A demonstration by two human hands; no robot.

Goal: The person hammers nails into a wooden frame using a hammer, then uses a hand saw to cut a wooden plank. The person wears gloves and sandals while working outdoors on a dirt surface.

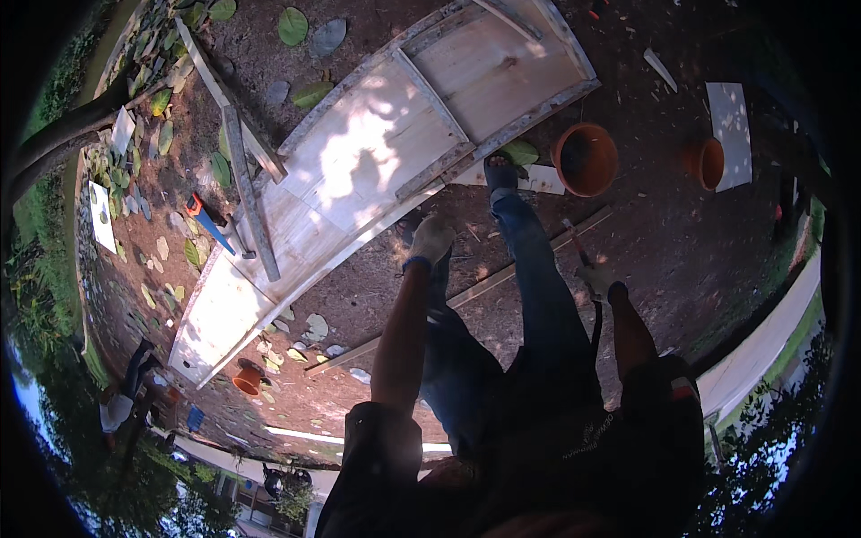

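Note:
My left hand (432, 240), in a pale work glove, hangs over the dirt just off the near edge of a long wooden panel (359, 143). Its fingers are too unclear to tell their pose. The panel has thin battens framing its edge and crossing it. My right hand (596, 282), also gloved, is closed round what looks like a hammer (578, 242) with a reddish-brown handle, pointing away from me. A long wooden strip (484, 285) lies on the ground between my feet and across below both hands. My foot (500, 175) stands beside the panel.
Loose timber battens (242, 179) rest across the panel's left part, near a blue handsaw (211, 226) with an orange handle. Terracotta pots (585, 161) and a white board (731, 134) lie to the right. Another person (118, 403) is at far left. Large leaves litter the dirt.

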